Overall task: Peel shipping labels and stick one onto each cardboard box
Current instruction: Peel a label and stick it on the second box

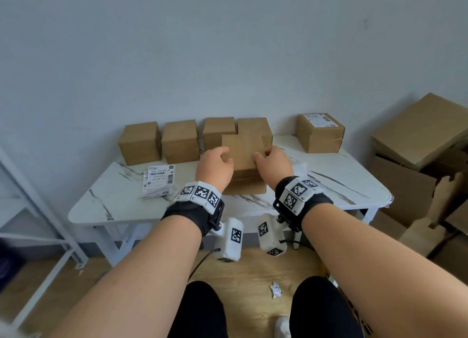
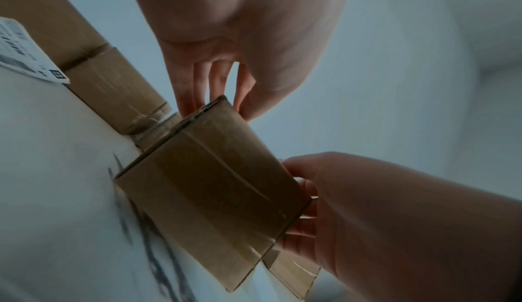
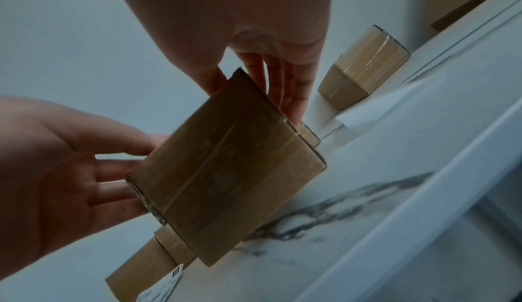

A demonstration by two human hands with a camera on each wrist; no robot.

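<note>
Both hands held one plain cardboard box [image 1: 244, 158] over the middle of the white marble-pattern worktop [image 1: 109, 198]. Left hand [image 1: 215, 166] gripped its left side, thumb on top and fingers [image 2: 192, 88] curled down the far face. Right hand [image 1: 274, 164] gripped the right side the same way, thumb on top, fingers [image 3: 285, 83] wrapped over the edge. Both sets of fingers were grasping the box, neither released. The box sat tilted, its lower edge at or just above the worktop; contact could not be told. Clear tape ran across the box's faces in the wrist views. No label showed on its top.

Four more unlabelled boxes [image 1: 179, 140] stood in a row along the back of the worktop by the wall, the held box in front of the rightmost one. A labelled box [image 1: 320, 132] stood apart at the back right corner, white label on its top. A stack of shipping labels [image 1: 158, 180] lay on the worktop to the left of the left hand, near the front. A white backing sheet [image 1: 300, 169] lay just right of the right hand.

Large brown cartons [image 1: 420, 140] were piled on the floor at right. A crumpled scrap of paper [image 1: 276, 289] lay on the wooden floor between the person's knees. A white metal rack [image 1: 38, 211] stood at left.
</note>
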